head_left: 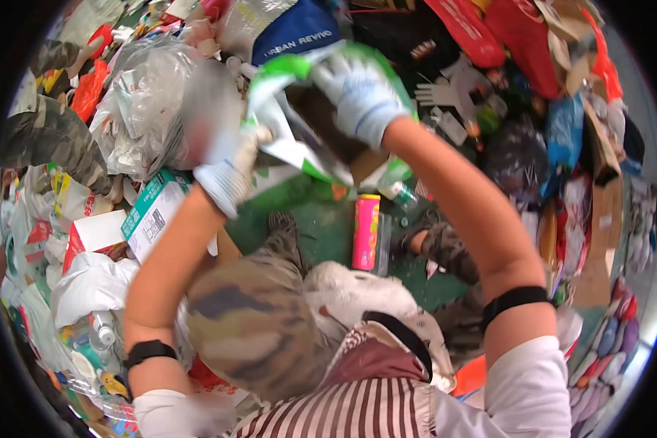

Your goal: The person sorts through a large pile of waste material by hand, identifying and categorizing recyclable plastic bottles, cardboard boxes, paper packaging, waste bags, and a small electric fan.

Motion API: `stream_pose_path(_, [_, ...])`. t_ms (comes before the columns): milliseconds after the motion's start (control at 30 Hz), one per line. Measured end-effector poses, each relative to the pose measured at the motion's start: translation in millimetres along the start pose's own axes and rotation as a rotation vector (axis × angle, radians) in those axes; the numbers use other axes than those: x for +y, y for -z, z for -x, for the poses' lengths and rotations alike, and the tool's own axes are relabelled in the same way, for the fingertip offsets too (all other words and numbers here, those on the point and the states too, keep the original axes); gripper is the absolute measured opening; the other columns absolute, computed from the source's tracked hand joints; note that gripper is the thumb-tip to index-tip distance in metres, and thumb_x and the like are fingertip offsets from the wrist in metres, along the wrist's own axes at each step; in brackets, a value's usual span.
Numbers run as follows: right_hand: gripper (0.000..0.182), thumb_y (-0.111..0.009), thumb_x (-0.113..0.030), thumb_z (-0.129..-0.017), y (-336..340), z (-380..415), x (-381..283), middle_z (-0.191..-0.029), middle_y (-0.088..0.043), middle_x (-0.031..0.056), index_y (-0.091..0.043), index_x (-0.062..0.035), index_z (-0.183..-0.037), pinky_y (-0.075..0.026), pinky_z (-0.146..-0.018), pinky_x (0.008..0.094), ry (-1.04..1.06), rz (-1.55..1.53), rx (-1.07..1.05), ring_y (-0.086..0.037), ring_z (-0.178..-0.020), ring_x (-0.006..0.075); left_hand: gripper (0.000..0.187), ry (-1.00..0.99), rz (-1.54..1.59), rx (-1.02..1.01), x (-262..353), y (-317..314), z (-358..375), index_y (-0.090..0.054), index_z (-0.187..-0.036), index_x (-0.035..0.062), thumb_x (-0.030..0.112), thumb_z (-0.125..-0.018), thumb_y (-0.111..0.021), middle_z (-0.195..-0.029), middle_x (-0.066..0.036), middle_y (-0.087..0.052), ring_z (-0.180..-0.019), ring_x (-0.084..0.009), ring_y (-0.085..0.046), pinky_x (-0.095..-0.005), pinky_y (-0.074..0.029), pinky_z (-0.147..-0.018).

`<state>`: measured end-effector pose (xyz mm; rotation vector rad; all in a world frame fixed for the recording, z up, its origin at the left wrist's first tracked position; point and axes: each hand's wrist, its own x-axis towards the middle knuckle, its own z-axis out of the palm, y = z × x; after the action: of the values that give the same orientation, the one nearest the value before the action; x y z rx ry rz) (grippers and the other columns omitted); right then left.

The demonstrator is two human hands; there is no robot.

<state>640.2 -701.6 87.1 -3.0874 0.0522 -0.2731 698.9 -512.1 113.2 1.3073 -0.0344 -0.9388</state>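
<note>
Both hands wear pale knit gloves and are raised around a green and white carton, whose dark brown inside shows. My right hand [361, 95] lies over the carton's upper right edge, its fingers wrapped on it. At the carton's left side, my left hand [233, 164] is closed on the green and white flap [288, 150]. A blurred grey and pink thing [212, 109] shows just above the left hand; I cannot make out what it is. Below the carton, a pink can with a yellow lid [366, 232] stands or lies on the green floor.
Clear plastic bags [142, 102] heap at the left, above a teal and white box [157, 212]. A blue bag [292, 33] lies at the top. Black bags [517, 157] and flattened cardboard [598, 233] are at the right. A person's camouflage-clad leg [58, 142] shows at the left.
</note>
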Motion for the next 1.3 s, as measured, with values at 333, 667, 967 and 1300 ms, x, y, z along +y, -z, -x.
stream_pose_path(333, [0.043,-0.058,-0.011,-0.077,167,83,-10,-0.112,-0.052,0.0195,-0.050,-0.0070,-0.118,-0.044,-0.084,0.0345,0.059,-0.389,0.709,-0.054,-0.096,0.0287,0.024,-0.093,0.262,0.074,12,6,27,-0.048,-0.101,-0.0033,0.004,-0.078,-0.046,-0.094,-0.016,-0.056,-0.077,-0.0288,-0.061,-0.0379,-0.057,-0.065])
stream_pose_path(667, [0.123,-0.074,-0.057,-0.054,-171,319,-94,-0.137,-0.027,0.0242,-0.003,-0.0044,-0.140,-0.031,-0.101,0.0401,-1.484,-0.857,-0.524,-0.031,-0.127,0.0353,0.012,-0.167,0.443,0.259,26,67,19,-0.053,-0.091,-0.0024,0.002,-0.081,-0.048,-0.086,-0.014,-0.060,-0.075,-0.0255,-0.061,-0.0341,-0.056,-0.066])
stream_pose_path(967, [0.123,-0.080,-0.045,-0.050,-189,228,-94,-0.134,-0.031,0.0153,-0.002,-0.0156,-0.141,-0.036,-0.096,0.0427,-1.809,-0.600,-0.673,-0.035,-0.122,0.0304,0.022,-0.305,0.472,0.422,45,119,39,-0.051,-0.101,-0.0020,0.002,-0.080,-0.049,-0.093,-0.011,-0.060,-0.082,-0.0209,-0.060,-0.0323,-0.053,-0.069])
stream_pose_path(1300, [0.082,-0.077,-0.031,-0.063,-262,98,74,-0.115,-0.053,0.0162,-0.036,-0.0014,-0.127,-0.047,-0.081,0.0350,-1.336,-1.256,0.371,-0.053,-0.102,0.0267,0.023,-0.123,0.557,0.369,26,42,42,-0.053,-0.095,0.0027,-0.003,-0.073,-0.050,-0.093,-0.009,-0.060,-0.086,-0.0224,-0.061,-0.0364,-0.054,-0.076])
